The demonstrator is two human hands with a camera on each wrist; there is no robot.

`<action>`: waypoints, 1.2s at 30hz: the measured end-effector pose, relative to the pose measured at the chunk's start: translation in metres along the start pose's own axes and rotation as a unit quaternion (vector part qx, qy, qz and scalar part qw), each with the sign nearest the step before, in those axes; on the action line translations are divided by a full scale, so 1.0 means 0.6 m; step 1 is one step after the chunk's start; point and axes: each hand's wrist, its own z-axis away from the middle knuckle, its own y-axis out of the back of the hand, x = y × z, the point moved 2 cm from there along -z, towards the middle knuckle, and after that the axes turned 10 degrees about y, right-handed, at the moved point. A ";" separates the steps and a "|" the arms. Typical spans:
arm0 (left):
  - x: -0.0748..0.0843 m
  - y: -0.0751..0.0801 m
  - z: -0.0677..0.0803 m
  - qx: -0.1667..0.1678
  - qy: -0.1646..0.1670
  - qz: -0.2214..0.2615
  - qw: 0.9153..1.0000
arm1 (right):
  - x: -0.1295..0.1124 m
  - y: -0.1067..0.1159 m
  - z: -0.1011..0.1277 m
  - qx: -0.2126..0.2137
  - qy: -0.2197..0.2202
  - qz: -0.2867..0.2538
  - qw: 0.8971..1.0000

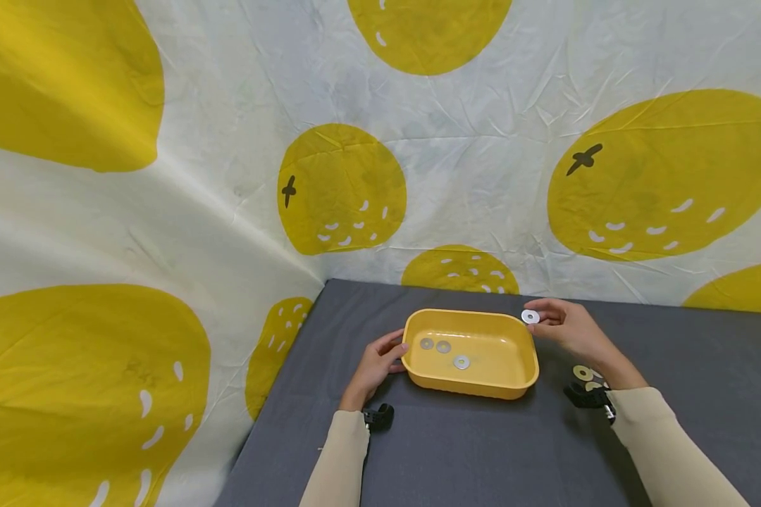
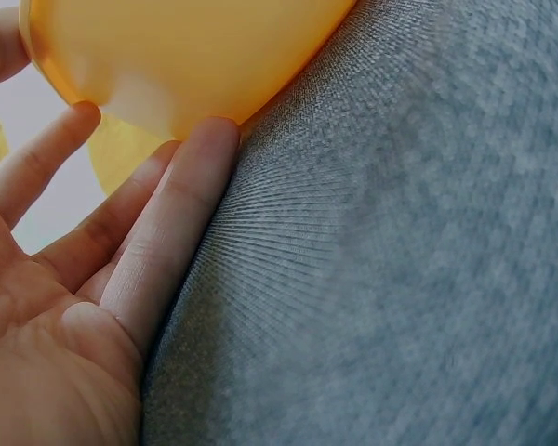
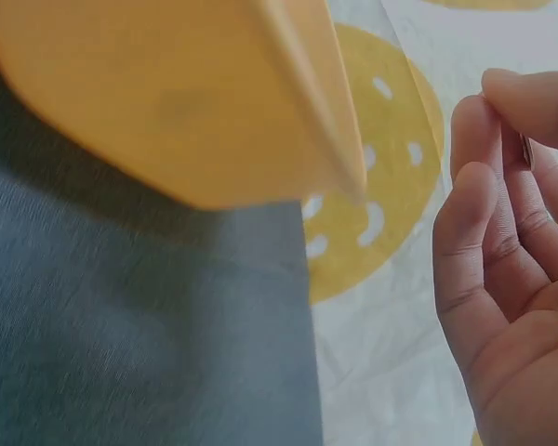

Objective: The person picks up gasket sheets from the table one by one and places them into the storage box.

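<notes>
A yellow plastic tray [image 1: 495, 358] with rounded corners stands on the grey cloth. My left hand [image 1: 370, 367] holds its left end, thumb at the rim and fingertips against the outer wall, as the left wrist view also shows. Three flat metal washers [image 1: 443, 347] lie apart on the tray's floor, toward its left and middle. Beyond the tray's right back corner, my right hand [image 1: 573, 329] pinches another washer [image 1: 524, 317] between thumb and fingers, its flat face turned to the head camera. In the right wrist view only a sliver of that washer's edge [image 3: 527, 153] shows.
Several loose washers [image 1: 581, 373] lie on the cloth right of the tray, partly hidden by the right wrist. Black wrist straps with camera mounts [image 1: 379, 417] sit on both wrists. White fabric with yellow fruit prints [image 1: 475, 197] hangs behind and to the left of the grey surface [image 1: 456, 451].
</notes>
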 end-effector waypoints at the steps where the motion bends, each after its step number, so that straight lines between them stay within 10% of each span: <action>1: 0.001 0.000 0.000 0.000 -0.001 0.000 1.000 | -0.005 -0.002 -0.004 -0.003 0.004 -0.003 1.000; 36: 0.002 -0.001 -0.005 -0.002 0.008 0.008 1.000 | -0.070 -0.105 -0.106 -0.105 0.149 -0.034 0.983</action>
